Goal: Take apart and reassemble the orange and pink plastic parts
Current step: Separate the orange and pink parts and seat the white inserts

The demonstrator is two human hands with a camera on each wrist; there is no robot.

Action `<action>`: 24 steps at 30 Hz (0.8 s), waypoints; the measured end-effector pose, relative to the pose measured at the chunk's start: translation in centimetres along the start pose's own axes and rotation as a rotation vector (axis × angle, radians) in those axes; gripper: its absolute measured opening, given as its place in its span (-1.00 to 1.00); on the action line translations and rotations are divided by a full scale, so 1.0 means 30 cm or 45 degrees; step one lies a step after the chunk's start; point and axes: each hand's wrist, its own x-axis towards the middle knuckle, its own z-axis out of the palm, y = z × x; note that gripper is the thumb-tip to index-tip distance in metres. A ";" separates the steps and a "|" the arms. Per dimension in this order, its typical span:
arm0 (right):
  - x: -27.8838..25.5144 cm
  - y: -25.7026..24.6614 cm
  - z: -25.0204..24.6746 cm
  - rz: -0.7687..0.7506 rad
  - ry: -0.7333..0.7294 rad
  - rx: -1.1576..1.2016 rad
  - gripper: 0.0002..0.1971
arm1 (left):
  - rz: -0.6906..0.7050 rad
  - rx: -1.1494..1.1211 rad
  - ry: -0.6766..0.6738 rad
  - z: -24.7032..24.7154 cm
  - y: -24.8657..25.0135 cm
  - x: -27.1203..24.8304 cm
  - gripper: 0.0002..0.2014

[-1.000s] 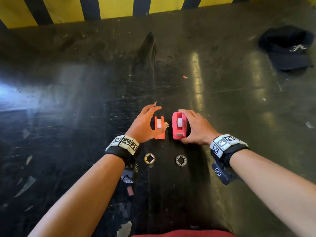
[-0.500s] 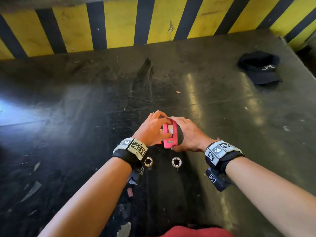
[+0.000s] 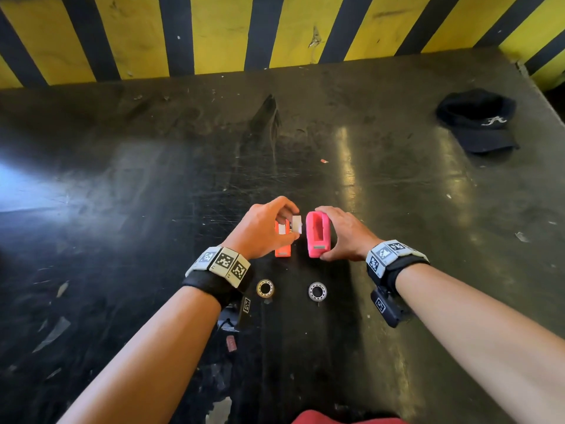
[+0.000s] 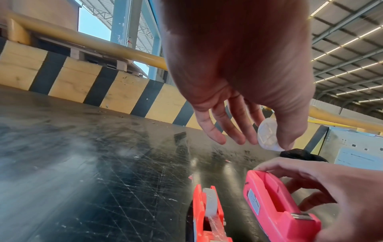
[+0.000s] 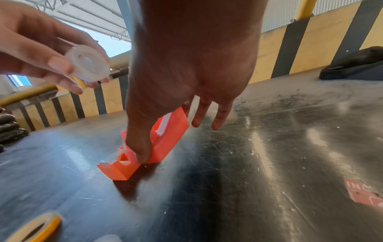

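My right hand [image 3: 329,234] grips the pink plastic dispenser [image 3: 318,237] from its right side and holds it standing on the dark table; its slot is empty. My left hand [image 3: 289,223] pinches a white wheel [image 3: 297,224] between thumb and fingertip, just left of the pink part and above the orange dispenser [image 3: 282,250]. The orange dispenser [image 4: 207,212] stands untouched on the table with a white wheel still in its slot. The left wrist view shows the pinched wheel [image 4: 268,136] lifted clear above the pink dispenser [image 4: 275,209]. From the right wrist the wheel [image 5: 89,63] shows at the upper left.
Two small tape rolls [image 3: 265,288] [image 3: 317,291] lie on the table [image 3: 122,209] just near of the dispensers, between my wrists. A black cap [image 3: 478,120] sits at the far right. A yellow-and-black striped wall [image 3: 275,32] borders the far edge.
The two hands met at the pink dispenser half a second ago. The left hand has since drawn back to the left with the white wheel out of the pink dispenser's slot.
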 end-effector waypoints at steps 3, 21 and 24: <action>0.055 0.026 0.021 0.040 -0.047 -0.009 0.23 | -0.039 -0.004 -0.014 0.004 -0.037 0.012 -0.54; 0.084 0.041 0.071 0.024 0.041 0.228 0.16 | -0.135 -0.097 -0.045 0.065 -0.112 0.038 -0.56; 0.056 -0.005 0.031 -0.059 0.362 0.467 -0.66 | -0.179 -0.149 0.000 0.054 -0.113 0.021 -0.55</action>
